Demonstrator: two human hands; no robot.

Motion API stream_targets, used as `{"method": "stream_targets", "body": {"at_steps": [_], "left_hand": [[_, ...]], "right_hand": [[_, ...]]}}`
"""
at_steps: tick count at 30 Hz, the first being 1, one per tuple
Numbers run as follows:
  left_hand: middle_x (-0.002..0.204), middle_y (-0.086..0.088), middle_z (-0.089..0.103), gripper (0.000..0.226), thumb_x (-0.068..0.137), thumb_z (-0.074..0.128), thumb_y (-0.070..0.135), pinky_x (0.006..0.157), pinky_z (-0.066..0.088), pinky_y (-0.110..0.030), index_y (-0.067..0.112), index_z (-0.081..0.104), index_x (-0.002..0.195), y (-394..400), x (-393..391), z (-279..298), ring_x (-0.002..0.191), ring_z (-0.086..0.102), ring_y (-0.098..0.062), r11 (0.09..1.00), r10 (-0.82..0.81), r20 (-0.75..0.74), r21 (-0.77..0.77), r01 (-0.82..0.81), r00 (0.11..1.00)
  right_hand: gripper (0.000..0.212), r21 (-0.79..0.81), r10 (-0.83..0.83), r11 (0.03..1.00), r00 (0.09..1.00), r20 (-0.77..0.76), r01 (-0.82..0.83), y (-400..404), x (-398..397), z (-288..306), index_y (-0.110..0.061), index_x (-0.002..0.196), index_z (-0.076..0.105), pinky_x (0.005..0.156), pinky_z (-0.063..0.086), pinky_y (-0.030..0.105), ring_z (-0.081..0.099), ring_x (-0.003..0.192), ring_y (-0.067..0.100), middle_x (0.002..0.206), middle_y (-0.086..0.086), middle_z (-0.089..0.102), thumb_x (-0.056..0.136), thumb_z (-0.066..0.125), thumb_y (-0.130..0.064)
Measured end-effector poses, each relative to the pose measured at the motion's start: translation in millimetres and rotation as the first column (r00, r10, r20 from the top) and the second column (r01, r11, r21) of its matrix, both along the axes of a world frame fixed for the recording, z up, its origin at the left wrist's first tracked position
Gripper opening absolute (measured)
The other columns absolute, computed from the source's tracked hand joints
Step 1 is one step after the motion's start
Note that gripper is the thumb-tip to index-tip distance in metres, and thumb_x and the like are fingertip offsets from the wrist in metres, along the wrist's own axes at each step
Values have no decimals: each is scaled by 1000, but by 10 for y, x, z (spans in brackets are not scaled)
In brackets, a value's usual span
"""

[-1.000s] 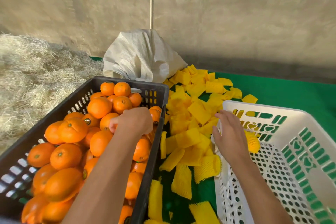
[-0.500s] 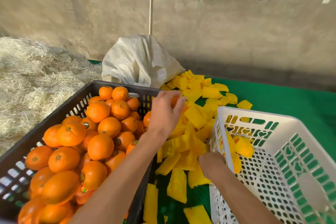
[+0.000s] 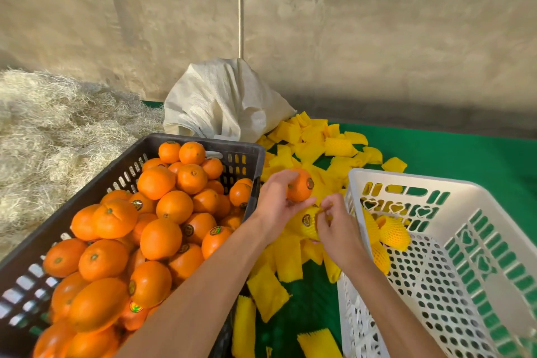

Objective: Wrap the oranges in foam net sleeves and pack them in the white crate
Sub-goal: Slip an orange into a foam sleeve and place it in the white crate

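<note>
The left hand [image 3: 274, 202] grips a bare orange [image 3: 299, 189], fingers curled round its left side, holding it up over the yellow sleeves [image 3: 308, 151] scattered on the green mat [image 3: 465, 154], between the two crates. Just below and right of that orange, the right hand [image 3: 338, 231] pinches the edge of a sleeve [image 3: 306, 222] with thumb and forefinger; a round sticker shows through its net, so an orange seems to sit inside, though how far it is covered cannot be told. The two hands are near each other, the bare orange just above the pinched sleeve.

The black crate [image 3: 203, 142] on the left is heaped with unwrapped oranges [image 3: 162, 212], several with stickers. The white crate [image 3: 406, 180] on the right holds a few sleeved pieces [image 3: 392, 231] against its near left wall, just beside the right wrist. More flat sleeves lie on the mat under both forearms.

Behind the black crate stands a white sack [image 3: 223, 99]; straw [image 3: 58, 131] is piled at the left, before a concrete wall [image 3: 377, 52].
</note>
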State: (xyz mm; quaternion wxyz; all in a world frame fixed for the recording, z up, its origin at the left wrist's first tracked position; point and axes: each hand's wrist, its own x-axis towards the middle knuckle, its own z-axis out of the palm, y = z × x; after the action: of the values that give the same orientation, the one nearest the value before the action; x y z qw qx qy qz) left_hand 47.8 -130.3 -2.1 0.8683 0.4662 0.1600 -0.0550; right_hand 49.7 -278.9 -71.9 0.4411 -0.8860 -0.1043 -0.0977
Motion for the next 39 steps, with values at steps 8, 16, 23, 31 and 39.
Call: {"method": "stream_targets", "body": {"at_steps": [8, 16, 23, 31, 39], "left_hand": [[117, -19, 73, 72, 102, 30, 69, 75, 41, -34, 12, 53, 141, 70, 86, -42, 74, 60, -20, 998, 1, -93, -69, -7, 996], [108, -13, 78, 61, 102, 29, 69, 114, 32, -54, 28, 43, 145, 111, 209, -167, 121, 60, -31, 992, 124, -75, 29, -122, 990], [123, -15, 71, 62, 99, 38, 70, 94, 45, -52, 32, 37, 148, 119, 251, -202, 106, 65, -24, 991, 132, -107, 28, -130, 985], [117, -16, 71, 60, 95, 32, 80, 76, 41, -35, 31, 60, 116, 132, 313, -261, 85, 50, -21, 948, 205, -47, 259, -187, 978], [139, -15, 59, 109, 69, 27, 95, 118, 38, -55, 25, 48, 150, 125, 226, -242, 137, 48, -36, 874, 199, 92, 433, -219, 976]], "right_hand": [[25, 237, -58, 970, 998, 11, 53, -41, 28, 6, -10, 113, 64, 73, 62, 33, 58, 81, 9, 98, -1, 52, 109, 40, -5], [7, 271, -117, 957, 993, 22, 107, -32, 17, 83, -35, 97, 72, 73, 49, 18, 62, 90, 4, 100, -13, 63, 91, 76, -35], [29, 480, 24, 877, 998, -64, 10, -60, 21, 96, -21, 88, 69, 55, 50, 21, 61, 62, 8, 73, -2, 67, 96, 56, 3], [47, -43, -162, 984, 976, 148, 170, -47, 9, 102, -22, 60, 31, 51, 21, 24, 39, 63, 18, 74, -4, 38, 75, 60, 12], [34, 530, 78, 847, 972, -222, 54, -73, 12, 52, -20, 112, 75, 42, 35, 22, 49, 50, 17, 62, 6, 63, 97, 55, 4]]}}
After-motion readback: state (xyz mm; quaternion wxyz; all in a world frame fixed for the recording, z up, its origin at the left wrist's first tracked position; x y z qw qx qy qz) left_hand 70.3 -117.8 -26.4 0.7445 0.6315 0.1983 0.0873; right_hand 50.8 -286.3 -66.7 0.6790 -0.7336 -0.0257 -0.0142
